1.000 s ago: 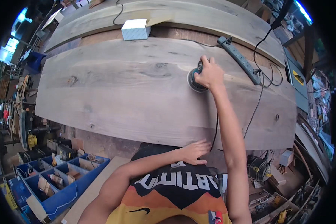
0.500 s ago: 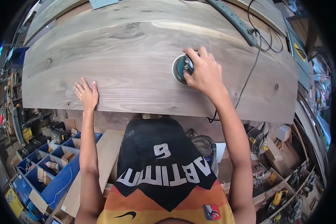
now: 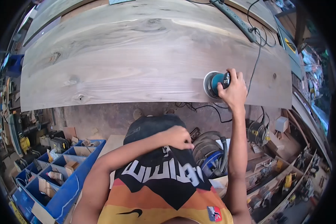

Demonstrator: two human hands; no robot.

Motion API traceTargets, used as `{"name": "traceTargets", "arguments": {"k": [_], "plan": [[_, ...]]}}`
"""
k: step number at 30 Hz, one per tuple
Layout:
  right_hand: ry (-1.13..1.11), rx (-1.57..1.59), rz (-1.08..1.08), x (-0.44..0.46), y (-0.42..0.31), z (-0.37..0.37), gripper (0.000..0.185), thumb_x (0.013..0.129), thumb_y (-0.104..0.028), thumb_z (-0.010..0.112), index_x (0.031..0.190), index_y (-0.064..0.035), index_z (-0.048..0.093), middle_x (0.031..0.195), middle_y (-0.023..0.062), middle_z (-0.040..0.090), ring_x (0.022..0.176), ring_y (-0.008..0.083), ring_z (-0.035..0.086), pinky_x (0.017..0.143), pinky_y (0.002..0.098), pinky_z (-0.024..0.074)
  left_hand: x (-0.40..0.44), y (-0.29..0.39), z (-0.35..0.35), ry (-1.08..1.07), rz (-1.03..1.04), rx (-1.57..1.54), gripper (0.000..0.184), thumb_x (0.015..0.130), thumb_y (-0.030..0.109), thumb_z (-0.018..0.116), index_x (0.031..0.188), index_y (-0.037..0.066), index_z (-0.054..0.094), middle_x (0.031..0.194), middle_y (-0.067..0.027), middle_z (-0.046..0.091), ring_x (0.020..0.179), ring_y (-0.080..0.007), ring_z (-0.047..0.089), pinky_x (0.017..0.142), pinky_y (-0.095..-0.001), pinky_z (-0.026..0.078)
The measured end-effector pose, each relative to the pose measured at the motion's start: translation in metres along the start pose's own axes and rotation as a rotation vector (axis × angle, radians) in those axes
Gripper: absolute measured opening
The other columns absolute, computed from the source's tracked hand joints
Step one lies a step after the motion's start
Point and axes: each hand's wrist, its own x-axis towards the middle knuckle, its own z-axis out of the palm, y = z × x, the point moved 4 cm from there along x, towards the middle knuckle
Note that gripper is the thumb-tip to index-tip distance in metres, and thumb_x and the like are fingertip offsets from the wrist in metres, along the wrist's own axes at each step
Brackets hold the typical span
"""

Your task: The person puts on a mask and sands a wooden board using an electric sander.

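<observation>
My right hand (image 3: 235,89) grips a round teal and black orbital sander (image 3: 217,84), whose pale pad sits on the wooden slab (image 3: 138,71) near its front edge. Grey-brown grain and several knots mark the slab. In front of my body, my left hand (image 3: 178,137) is off the slab, its fingers curled against the black part of my jersey (image 3: 156,194). Whatever those fingers hold, if anything, is hidden.
A power strip (image 3: 233,20) with black cables lies at the slab's far right. Below left stands a blue compartment box (image 3: 69,190) with tools and bottles. A hose and a blue vacuum-like machine (image 3: 212,164) sit beside me; wooden bins (image 3: 276,186) hold tools at right.
My left hand has lifted off the slab and swung right across my body, its spread fingers now curled. My right hand has slid the sander right and nearer to me.
</observation>
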Motion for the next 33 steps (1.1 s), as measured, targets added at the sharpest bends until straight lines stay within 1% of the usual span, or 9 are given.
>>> {"name": "traceTargets", "arguments": {"k": [5, 8, 9, 13, 16, 17, 25, 29, 33], "plan": [[-0.02, -0.009, 0.017, -0.032, -0.081, 0.007, 0.055, 0.074, -0.026, 0.08, 0.125, -0.0186, 0.061, 0.114, 0.0169, 0.059, 0.103, 0.0425, 0.066, 0.08, 0.0548, 0.0581, -0.107, -0.057, 0.016, 0.002, -0.247, -0.27, 0.04, 0.101, 0.043, 0.065, 0.115, 0.009, 0.08, 0.118, -0.0169, 0.077, 0.117, -0.036, 0.07, 0.102, -0.0451, 0.054], [-0.044, 0.021, 0.0, -0.039, -0.137, 0.014, 0.055, 0.075, -0.026, 0.08, 0.126, -0.0183, 0.061, 0.115, 0.0156, 0.061, 0.106, 0.0416, 0.066, 0.084, 0.0533, 0.0563, -0.15, -0.074, 0.035, -0.01, -0.227, -0.301, 0.049, 0.102, 0.049, 0.062, 0.138, 0.016, 0.07, 0.141, -0.0189, 0.066, 0.14, -0.0372, 0.055, 0.118, -0.0458, 0.041], [-0.058, 0.004, -0.025, -0.04, -0.157, 0.017, 0.055, 0.076, -0.026, 0.08, 0.127, -0.0186, 0.061, 0.115, 0.0152, 0.061, 0.105, 0.0409, 0.066, 0.084, 0.0529, 0.057, -0.157, -0.078, 0.038, -0.14, -0.292, -0.229, 0.059, 0.102, 0.054, 0.06, 0.15, 0.02, 0.06, 0.158, -0.0205, 0.05, 0.152, -0.0412, 0.038, 0.125, -0.0487, 0.028], [-0.061, 0.021, -0.161, -0.035, -0.226, 0.033, 0.053, 0.077, -0.027, 0.079, 0.127, -0.0198, 0.061, 0.114, 0.0147, 0.061, 0.104, 0.0391, 0.067, 0.083, 0.0512, 0.0588, -0.181, -0.054, 0.014, -0.13, -0.613, -0.067, 0.07, 0.098, 0.061, 0.061, 0.155, 0.02, 0.053, 0.168, -0.0217, 0.034, 0.156, -0.0461, 0.027, 0.127, -0.05, 0.024], [-0.108, 0.045, -0.255, -0.019, -0.274, 0.043, 0.053, 0.077, -0.027, 0.079, 0.126, -0.0201, 0.061, 0.114, 0.0142, 0.062, 0.104, 0.0392, 0.067, 0.081, 0.0519, 0.0592, -0.193, -0.087, 0.023, 0.093, -0.445, -0.281, 0.069, 0.099, 0.058, 0.063, 0.154, 0.016, 0.054, 0.165, -0.0237, 0.039, 0.154, -0.0446, 0.033, 0.126, -0.0488, 0.028], [-0.089, 0.063, -0.299, -0.014, -0.285, 0.048, 0.053, 0.077, -0.027, 0.079, 0.127, -0.0201, 0.061, 0.114, 0.0142, 0.062, 0.103, 0.0392, 0.067, 0.08, 0.0523, 0.0592, -0.2, -0.09, 0.019, 0.235, -0.325, -0.417, 0.065, 0.098, 0.05, 0.069, 0.149, 0.012, 0.059, 0.155, -0.0242, 0.052, 0.145, -0.0418, 0.049, 0.121, -0.0467, 0.037], [-0.057, 0.103, -0.385, 0.02, -0.334, 0.064, 0.052, 0.077, -0.025, 0.077, 0.126, -0.0168, 0.061, 0.114, 0.0203, 0.061, 0.102, 0.0421, 0.065, 0.076, 0.0524, 0.0595, -0.243, -0.087, -0.024, 0.836, -0.433, -0.465, 0.035, 0.095, 0.021, 0.076, 0.126, 0.005, 0.075, 0.123, -0.0158, 0.076, 0.102, -0.0216, 0.074, 0.093, -0.0338, 0.055], [-0.053, 0.128, -0.425, -0.002, -0.332, 0.061, 0.052, 0.076, -0.022, 0.078, 0.124, -0.0174, 0.06, 0.113, 0.0201, 0.059, 0.101, 0.0415, 0.065, 0.075, 0.0535, 0.0597, -0.25, -0.089, -0.059, 1.268, -0.17, -0.298, 0.015, 0.094, 0.006, 0.072, 0.106, 0.0, 0.078, 0.098, -0.0128, 0.078, 0.09, -0.0221, 0.073, 0.085, -0.0339, 0.057], [-0.028, 0.12, -0.389, 0.005, -0.323, 0.063, 0.057, 0.076, -0.027, 0.081, 0.128, -0.0203, 0.06, 0.115, 0.0169, 0.063, 0.101, 0.0393, 0.067, 0.077, 0.051, 0.0598, -0.269, -0.088, -0.132, 1.518, -0.073, 0.091, 0.012, 0.095, 0.004, 0.068, 0.102, 0.001, 0.077, 0.098, -0.0136, 0.077, 0.092, -0.0245, 0.074, 0.084, -0.0361, 0.057]]}}
